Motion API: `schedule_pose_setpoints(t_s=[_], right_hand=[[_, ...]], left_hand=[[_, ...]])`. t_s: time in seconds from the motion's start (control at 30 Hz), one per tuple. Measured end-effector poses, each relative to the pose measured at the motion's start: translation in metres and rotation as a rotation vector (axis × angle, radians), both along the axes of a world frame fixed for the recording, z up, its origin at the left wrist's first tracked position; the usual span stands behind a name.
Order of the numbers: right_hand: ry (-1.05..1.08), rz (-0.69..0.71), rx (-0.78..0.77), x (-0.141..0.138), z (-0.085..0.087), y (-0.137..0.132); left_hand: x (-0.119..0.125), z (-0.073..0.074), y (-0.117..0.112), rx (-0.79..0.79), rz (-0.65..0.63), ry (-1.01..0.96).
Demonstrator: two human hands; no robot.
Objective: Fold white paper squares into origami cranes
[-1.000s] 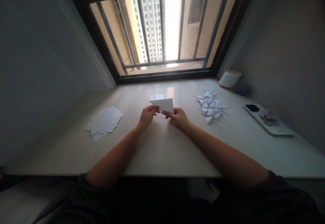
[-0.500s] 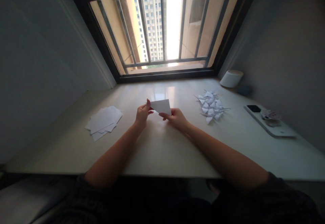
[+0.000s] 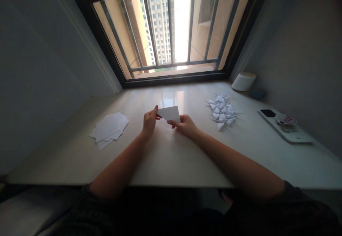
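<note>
A white sheet of paper (image 3: pixel 171 112) is held up just above the table, between my two hands. My left hand (image 3: pixel 150 119) pinches its left corner between thumb and fingers. At the lower right edge, my right hand (image 3: pixel 185 124) grips the sheet, thumb in front and the other fingers partly hidden behind it. To the left lies a loose stack of white paper sheets (image 3: pixel 109 127). Right of my hands is a heap of small folded white paper pieces (image 3: pixel 222 111) with pointed ends.
The pale table (image 3: pixel 171 157) runs up to a barred window (image 3: pixel 171 32). A phone (image 3: pixel 283 127) with a round grip on its back lies at the right. Behind it, near the wall, are a white cylindrical object (image 3: pixel 243 81) and a small dark item (image 3: pixel 258 94).
Both hands keep their hold on the sheet. The paper's lower left edge has shifted slightly, and the camera view has moved a little.
</note>
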State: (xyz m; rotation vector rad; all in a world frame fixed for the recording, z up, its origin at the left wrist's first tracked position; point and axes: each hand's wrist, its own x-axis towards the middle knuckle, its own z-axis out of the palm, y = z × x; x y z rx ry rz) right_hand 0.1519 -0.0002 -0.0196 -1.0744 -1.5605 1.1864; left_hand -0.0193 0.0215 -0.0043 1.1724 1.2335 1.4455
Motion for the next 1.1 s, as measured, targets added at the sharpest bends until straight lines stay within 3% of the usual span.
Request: schedule_pose_setpoints(t_s=[0.17,0.4,0.6,0.83,1.1], right_hand=[[-0.016,-0.011,-0.005,0.002,-0.002,0.002],[-0.003,0.012,0.011,0.001,-0.002,0.002],[-0.014,-0.028,-0.003,0.002,-0.001,0.001],[0.121,-0.103,-0.058,0.002,-0.003,0.006],[0.111,-0.093,-0.067,0.004,-0.004,0.006]], left_hand=[[-0.001,-0.001,0.0,0.063,0.015,0.108],[0.0,0.002,-0.003,0.001,0.031,-0.054],[-0.008,0.003,0.001,-0.031,0.126,-0.065],[0.005,0.002,-0.008,0.035,-0.079,-0.002],[0.008,0.001,-0.009,0.028,-0.112,0.069]])
